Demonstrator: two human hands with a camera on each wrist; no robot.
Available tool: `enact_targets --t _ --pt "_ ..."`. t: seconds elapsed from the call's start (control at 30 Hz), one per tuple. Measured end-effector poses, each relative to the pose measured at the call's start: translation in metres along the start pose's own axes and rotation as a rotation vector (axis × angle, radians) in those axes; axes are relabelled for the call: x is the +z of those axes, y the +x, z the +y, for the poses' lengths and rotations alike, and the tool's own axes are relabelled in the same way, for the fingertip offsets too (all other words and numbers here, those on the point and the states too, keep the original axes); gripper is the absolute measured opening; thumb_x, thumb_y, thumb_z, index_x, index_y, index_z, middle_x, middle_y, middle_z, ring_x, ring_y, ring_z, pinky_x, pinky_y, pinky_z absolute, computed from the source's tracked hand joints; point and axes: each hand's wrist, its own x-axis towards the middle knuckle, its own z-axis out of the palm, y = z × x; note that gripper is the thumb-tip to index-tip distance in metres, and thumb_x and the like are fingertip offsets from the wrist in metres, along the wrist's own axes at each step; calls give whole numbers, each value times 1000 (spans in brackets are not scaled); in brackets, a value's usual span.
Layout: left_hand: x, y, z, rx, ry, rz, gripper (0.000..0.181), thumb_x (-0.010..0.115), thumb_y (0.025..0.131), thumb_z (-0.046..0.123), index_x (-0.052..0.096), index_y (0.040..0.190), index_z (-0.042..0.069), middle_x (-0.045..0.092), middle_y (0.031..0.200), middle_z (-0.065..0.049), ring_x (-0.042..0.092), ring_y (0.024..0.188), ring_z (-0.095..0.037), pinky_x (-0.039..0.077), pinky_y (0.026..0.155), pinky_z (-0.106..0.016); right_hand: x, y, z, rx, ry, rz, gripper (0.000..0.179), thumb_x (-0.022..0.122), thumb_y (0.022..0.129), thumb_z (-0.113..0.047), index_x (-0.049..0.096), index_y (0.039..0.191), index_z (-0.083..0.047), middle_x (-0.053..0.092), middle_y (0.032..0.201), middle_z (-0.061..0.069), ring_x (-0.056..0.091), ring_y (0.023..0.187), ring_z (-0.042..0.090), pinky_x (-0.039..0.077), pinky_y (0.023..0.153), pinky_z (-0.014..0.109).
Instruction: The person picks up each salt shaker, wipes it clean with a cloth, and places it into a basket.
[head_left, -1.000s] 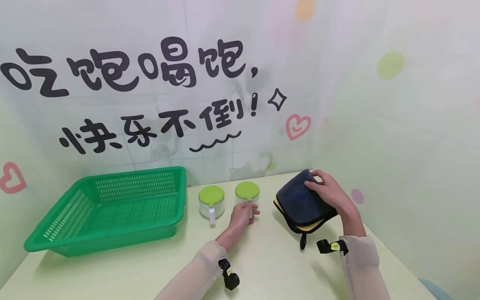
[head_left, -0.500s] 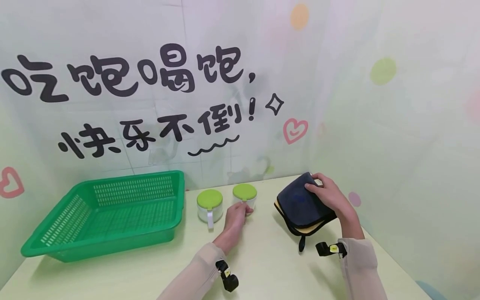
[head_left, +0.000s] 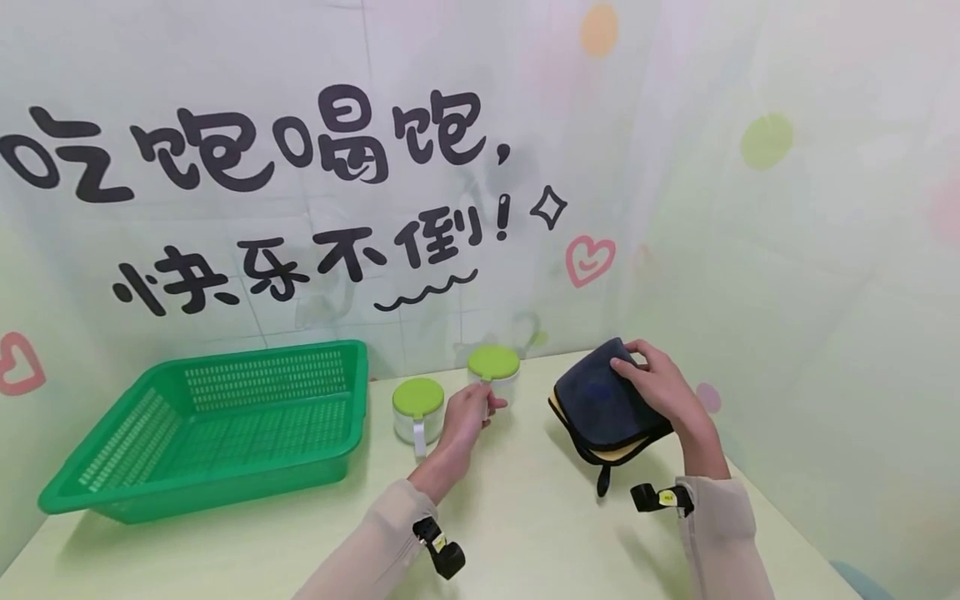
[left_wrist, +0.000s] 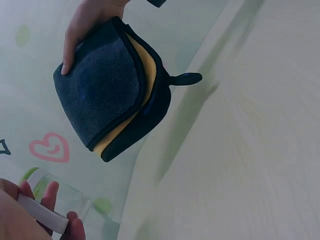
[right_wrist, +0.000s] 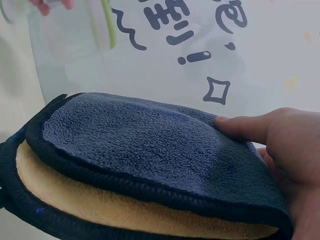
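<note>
My left hand [head_left: 463,415] grips the white handle [left_wrist: 42,212] of a clear jar [head_left: 493,363] with a green lid. In the head view this jar appears upright, held a little above the table. A second, matching green-lidded jar [head_left: 417,400] stands just to the left, its handle facing me. Off to the right, my right hand [head_left: 663,385] pinches a folded dark blue-grey cloth [head_left: 603,404] between thumb and fingers. Yellow lining shows between the cloth's black-edged layers, and a black loop [head_left: 603,481] hangs from its lower corner.
A green plastic basket [head_left: 225,479] with slotted sides sits at the left of the pale table [head_left: 540,542]. Behind stands a wall sheet [head_left: 675,208] printed with black characters and hearts, close to the table's back edge.
Over the last half second my left hand has raised the right-hand jar slightly by its handle. My right hand stays in place with the cloth.
</note>
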Motion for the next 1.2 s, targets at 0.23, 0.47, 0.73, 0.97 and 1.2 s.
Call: enact_targets --t 0.23,0.47,0.73,0.97,1.2 --pt "-7 -7 16 31 -6 -15 28 45 107 26 60 89 10 77 105 -9 62 97 -18 51 94 -40 -1 -4 -5 -26 33 105 54 53 106 -43 49 145 -6 58 142 31 61 128 48 43 110 63" --pt "-17 -13 19 18 -10 -22 28 44 108 26 59 90 10 76 104 -8 63 98 -16 50 96 -41 3 -11 -20 -93 27 261 53 58 104 -43 56 142 -7 69 124 29 67 116 45 51 101 59" --pt "-19 -13 25 33 -7 -65 27 44 108 28 59 97 9 75 106 -8 64 104 -20 50 95 -39 6 -16 -41 -200 -41 408 42 64 101 -35 66 132 -6 72 110 24 73 91 39 59 84 54" --pt "-22 -16 31 -6 -18 -82 25 44 105 27 58 90 13 75 102 -3 61 104 -18 48 93 -37 16 -18 -56 -256 -61 405 34 71 97 -26 72 125 -7 74 112 22 70 101 37 56 86 52" --pt "-27 -18 35 -13 -15 -81 26 44 105 29 57 87 16 76 100 0 59 118 -25 44 93 -39 31 -17 -69 -316 -51 396 30 75 94 -19 72 121 -7 76 106 20 73 95 35 58 86 53"
